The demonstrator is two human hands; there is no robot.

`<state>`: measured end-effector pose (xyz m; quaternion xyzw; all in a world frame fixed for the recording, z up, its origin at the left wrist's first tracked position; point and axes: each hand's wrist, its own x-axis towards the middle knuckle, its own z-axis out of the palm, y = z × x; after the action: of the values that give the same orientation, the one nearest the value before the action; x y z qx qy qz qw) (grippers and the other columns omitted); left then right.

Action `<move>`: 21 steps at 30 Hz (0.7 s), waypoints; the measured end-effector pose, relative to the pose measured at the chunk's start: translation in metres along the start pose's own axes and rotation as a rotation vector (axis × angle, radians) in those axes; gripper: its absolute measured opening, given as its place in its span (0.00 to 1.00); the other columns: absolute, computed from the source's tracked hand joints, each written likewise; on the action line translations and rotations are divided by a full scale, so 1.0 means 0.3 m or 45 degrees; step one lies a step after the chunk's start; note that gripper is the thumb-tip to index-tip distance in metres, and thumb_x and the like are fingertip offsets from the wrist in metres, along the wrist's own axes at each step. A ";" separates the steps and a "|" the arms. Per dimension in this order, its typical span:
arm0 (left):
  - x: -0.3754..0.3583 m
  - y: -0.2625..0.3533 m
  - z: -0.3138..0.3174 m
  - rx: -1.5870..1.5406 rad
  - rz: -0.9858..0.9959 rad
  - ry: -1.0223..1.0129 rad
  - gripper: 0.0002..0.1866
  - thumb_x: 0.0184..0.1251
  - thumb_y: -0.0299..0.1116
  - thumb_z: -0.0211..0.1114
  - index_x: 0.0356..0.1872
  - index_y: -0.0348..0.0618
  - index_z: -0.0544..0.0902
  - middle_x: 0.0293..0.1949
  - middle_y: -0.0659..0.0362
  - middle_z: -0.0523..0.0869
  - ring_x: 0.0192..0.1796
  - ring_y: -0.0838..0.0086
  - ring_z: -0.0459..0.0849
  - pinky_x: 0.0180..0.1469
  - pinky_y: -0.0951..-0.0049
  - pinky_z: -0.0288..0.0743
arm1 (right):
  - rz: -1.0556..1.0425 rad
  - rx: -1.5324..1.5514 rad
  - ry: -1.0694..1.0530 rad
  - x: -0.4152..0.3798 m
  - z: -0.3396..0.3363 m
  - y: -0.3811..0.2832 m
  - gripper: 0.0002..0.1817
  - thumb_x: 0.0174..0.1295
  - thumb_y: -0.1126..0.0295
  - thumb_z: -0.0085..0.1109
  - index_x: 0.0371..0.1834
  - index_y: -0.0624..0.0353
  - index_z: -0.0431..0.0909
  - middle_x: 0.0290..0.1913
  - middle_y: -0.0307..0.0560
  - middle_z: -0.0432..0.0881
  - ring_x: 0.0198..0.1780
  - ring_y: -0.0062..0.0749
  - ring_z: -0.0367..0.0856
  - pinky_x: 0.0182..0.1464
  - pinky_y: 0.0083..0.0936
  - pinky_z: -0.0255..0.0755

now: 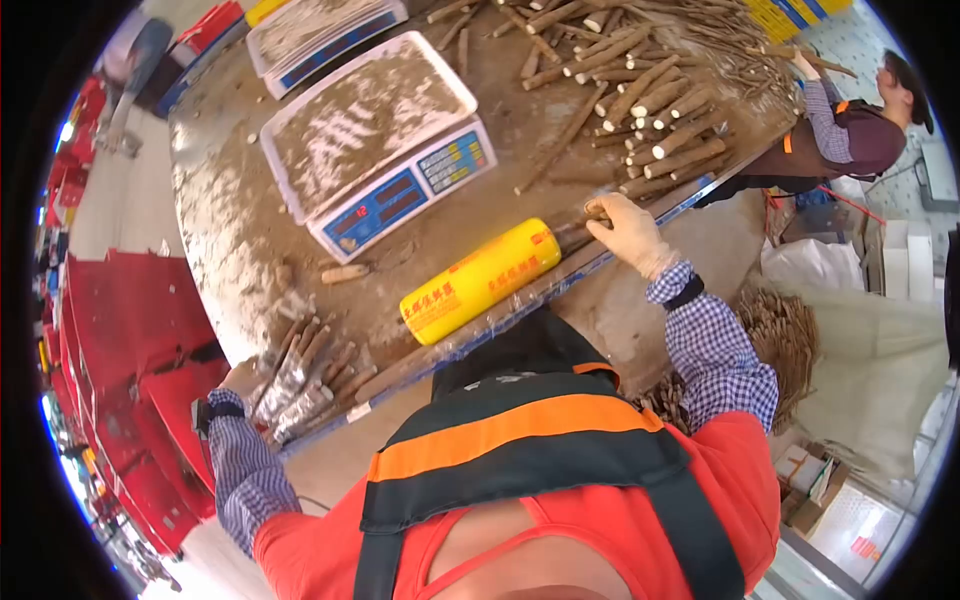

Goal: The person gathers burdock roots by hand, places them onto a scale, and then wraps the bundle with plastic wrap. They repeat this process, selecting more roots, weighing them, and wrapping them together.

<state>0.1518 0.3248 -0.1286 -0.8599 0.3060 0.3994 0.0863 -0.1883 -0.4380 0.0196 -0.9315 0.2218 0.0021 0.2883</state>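
Note:
My left hand (243,378) is at the table's near left edge, against plastic-wrapped bundles of brown roots (290,385); its fingers are mostly hidden. My right hand (632,236), in a pale glove, is over the near edge with fingers curled in. Something small and brown shows at its fingertips, but I cannot make out what. Between my hands lies a yellow roll of cling film (482,280) with red print. Right of centre, long brown roots with white cut ends (660,125), like yams, lie piled. A short root piece (345,273) lies left of the roll.
A digital scale (400,195) with a dirt-covered tray (370,120) stands behind the roll, and a second scale (325,45) behind that. At the far right a co-worker (850,135) holds a root. Red covered stacks (130,370) stand left; more roots (775,345) are below right.

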 end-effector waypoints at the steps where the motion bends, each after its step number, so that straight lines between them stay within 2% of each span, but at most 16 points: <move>1: -0.145 0.336 -0.299 0.184 -0.234 -0.192 0.33 0.65 0.56 0.59 0.61 0.40 0.77 0.55 0.44 0.83 0.60 0.51 0.79 0.64 0.59 0.69 | -0.021 -0.102 0.012 0.054 -0.019 0.059 0.14 0.59 0.63 0.62 0.45 0.56 0.79 0.46 0.47 0.82 0.50 0.44 0.80 0.52 0.36 0.75; 3: -0.112 0.719 -0.558 0.560 -0.502 -0.213 0.24 0.64 0.52 0.62 0.51 0.43 0.85 0.51 0.50 0.86 0.56 0.56 0.83 0.59 0.61 0.73 | -0.067 -0.196 0.016 0.179 -0.065 0.123 0.14 0.59 0.63 0.61 0.46 0.55 0.79 0.47 0.47 0.82 0.51 0.44 0.80 0.52 0.37 0.75; 4: -0.089 0.885 -0.653 0.161 -0.220 0.045 0.21 0.64 0.49 0.64 0.48 0.42 0.85 0.49 0.51 0.87 0.53 0.58 0.84 0.56 0.64 0.75 | -0.122 -0.288 -0.009 0.243 -0.091 0.155 0.14 0.60 0.62 0.60 0.46 0.54 0.80 0.48 0.47 0.82 0.51 0.44 0.80 0.52 0.37 0.75; 5: -0.063 1.057 -0.734 -0.244 0.064 0.293 0.19 0.64 0.45 0.65 0.45 0.40 0.86 0.48 0.52 0.87 0.50 0.59 0.85 0.52 0.66 0.77 | -0.184 -0.369 0.077 0.316 -0.123 0.180 0.14 0.61 0.61 0.58 0.47 0.53 0.80 0.48 0.48 0.82 0.49 0.45 0.81 0.51 0.39 0.75; 6: -0.033 1.264 -0.816 -0.659 0.317 0.339 0.16 0.65 0.38 0.65 0.47 0.35 0.84 0.44 0.52 0.88 0.46 0.64 0.86 0.48 0.71 0.78 | -0.113 -0.345 0.070 0.398 -0.181 0.180 0.13 0.61 0.61 0.56 0.46 0.53 0.80 0.47 0.49 0.83 0.47 0.47 0.82 0.49 0.40 0.76; 8: 0.145 1.620 -0.837 -1.154 0.570 0.391 0.17 0.68 0.32 0.61 0.53 0.33 0.79 0.43 0.53 0.87 0.46 0.71 0.85 0.50 0.74 0.78 | -0.067 -0.353 0.071 0.568 -0.321 0.188 0.13 0.59 0.66 0.53 0.45 0.55 0.80 0.46 0.52 0.83 0.46 0.49 0.82 0.49 0.40 0.76; 9: 0.259 1.781 -0.836 -1.153 0.736 0.464 0.17 0.67 0.30 0.61 0.53 0.33 0.78 0.46 0.50 0.87 0.48 0.68 0.85 0.51 0.71 0.78 | -0.158 -0.479 0.222 0.675 -0.348 0.269 0.13 0.59 0.69 0.53 0.46 0.56 0.80 0.46 0.53 0.83 0.49 0.47 0.82 0.50 0.40 0.75; 10: 0.427 1.934 -0.804 -1.101 0.876 0.542 0.18 0.65 0.32 0.61 0.54 0.33 0.78 0.48 0.47 0.86 0.50 0.62 0.85 0.52 0.66 0.79 | -0.163 -0.595 0.231 0.767 -0.396 0.311 0.13 0.59 0.72 0.52 0.47 0.57 0.79 0.48 0.52 0.82 0.51 0.45 0.81 0.52 0.38 0.75; 11: 0.537 2.069 -0.797 -0.738 0.917 0.869 0.20 0.63 0.35 0.62 0.53 0.34 0.78 0.48 0.43 0.84 0.51 0.55 0.84 0.52 0.60 0.79 | -0.136 -0.810 0.168 0.849 -0.448 0.330 0.14 0.61 0.73 0.52 0.50 0.57 0.78 0.49 0.50 0.82 0.53 0.44 0.80 0.54 0.36 0.76; 12: 0.617 2.195 -0.813 -0.452 0.701 0.807 0.22 0.61 0.36 0.63 0.54 0.34 0.77 0.47 0.43 0.84 0.52 0.54 0.83 0.53 0.59 0.78 | -0.197 -0.895 0.167 0.946 -0.472 0.381 0.15 0.63 0.73 0.51 0.52 0.57 0.77 0.51 0.49 0.81 0.54 0.43 0.80 0.54 0.35 0.76; 13: 0.683 2.281 -0.829 -0.173 0.482 0.733 0.23 0.60 0.38 0.64 0.54 0.35 0.77 0.47 0.43 0.84 0.52 0.52 0.83 0.54 0.59 0.78 | -0.258 -0.980 0.167 1.030 -0.488 0.433 0.16 0.64 0.72 0.51 0.55 0.57 0.75 0.52 0.47 0.81 0.55 0.43 0.79 0.55 0.33 0.76; 15: 0.808 2.335 -0.818 -0.161 0.392 0.651 0.25 0.57 0.38 0.66 0.54 0.36 0.76 0.45 0.44 0.83 0.50 0.51 0.83 0.53 0.59 0.78 | -0.296 -1.115 -0.089 1.155 -0.493 0.489 0.32 0.53 0.74 0.63 0.65 0.55 0.67 0.60 0.48 0.74 0.64 0.44 0.71 0.62 0.34 0.71; 16: 0.861 2.345 -0.813 -0.151 0.321 0.562 0.26 0.53 0.38 0.69 0.53 0.38 0.75 0.43 0.45 0.83 0.49 0.50 0.83 0.52 0.59 0.78 | -0.364 -1.232 -0.146 1.207 -0.467 0.531 0.40 0.48 0.71 0.70 0.68 0.54 0.63 0.62 0.44 0.72 0.67 0.41 0.67 0.64 0.34 0.68; 17: 0.868 2.331 -0.822 -0.138 0.297 0.557 0.26 0.53 0.38 0.69 0.53 0.38 0.75 0.43 0.45 0.83 0.49 0.50 0.83 0.52 0.59 0.78 | -0.396 -1.335 -0.220 1.238 -0.444 0.556 0.44 0.46 0.66 0.74 0.69 0.55 0.63 0.62 0.43 0.72 0.67 0.38 0.67 0.65 0.35 0.66; 19: 0.833 2.262 -0.826 -0.461 0.611 0.798 0.22 0.54 0.38 0.67 0.50 0.39 0.77 0.43 0.46 0.83 0.47 0.53 0.83 0.51 0.58 0.78 | -0.357 -1.283 -0.441 1.270 -0.461 0.543 0.39 0.50 0.65 0.73 0.67 0.56 0.66 0.62 0.42 0.72 0.65 0.37 0.69 0.64 0.36 0.66; 21: 0.782 2.235 -0.909 -0.704 0.605 0.651 0.19 0.54 0.35 0.66 0.47 0.39 0.76 0.42 0.47 0.81 0.45 0.54 0.83 0.49 0.60 0.78 | -0.370 -1.402 -0.485 1.318 -0.475 0.564 0.36 0.51 0.65 0.71 0.65 0.56 0.69 0.62 0.43 0.72 0.64 0.36 0.69 0.64 0.36 0.67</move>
<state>0.0415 -0.4245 -0.0560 -0.8275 0.3885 0.2493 -0.3196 0.0804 -0.8019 -0.0043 -0.9479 0.0030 0.2443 -0.2047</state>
